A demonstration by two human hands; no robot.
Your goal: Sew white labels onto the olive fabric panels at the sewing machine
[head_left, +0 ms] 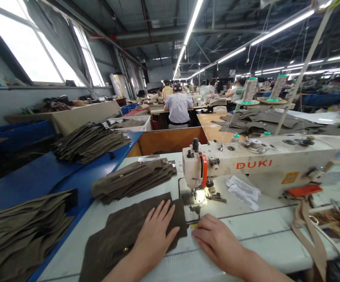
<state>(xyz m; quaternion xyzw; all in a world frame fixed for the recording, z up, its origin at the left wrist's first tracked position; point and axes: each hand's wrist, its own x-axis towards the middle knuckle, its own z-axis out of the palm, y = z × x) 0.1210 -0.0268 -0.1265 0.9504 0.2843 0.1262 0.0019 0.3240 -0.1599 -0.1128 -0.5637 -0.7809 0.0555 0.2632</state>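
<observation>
My left hand [156, 231] lies flat with spread fingers on a dark olive fabric piece [123, 227], which rests on the pale sewing table left of the needle. A small metal fitting shows on the fabric beside my wrist. My right hand [214, 239] rests on the table just in front of the sewing machine [255, 160], its fingers curled together; whether anything is between them is hidden. The machine's lamp lights the needle area. Behind the fabric piece sits a stack of similar olive pieces [137, 176].
On the blue table [78, 172] at left lie two fabric piles [90, 143]. White strips [243, 192] lie under the machine arm. A tray of metal parts [328, 223] and a hanging beige strap [311, 235] are at right. A seated person [178, 105] is ahead.
</observation>
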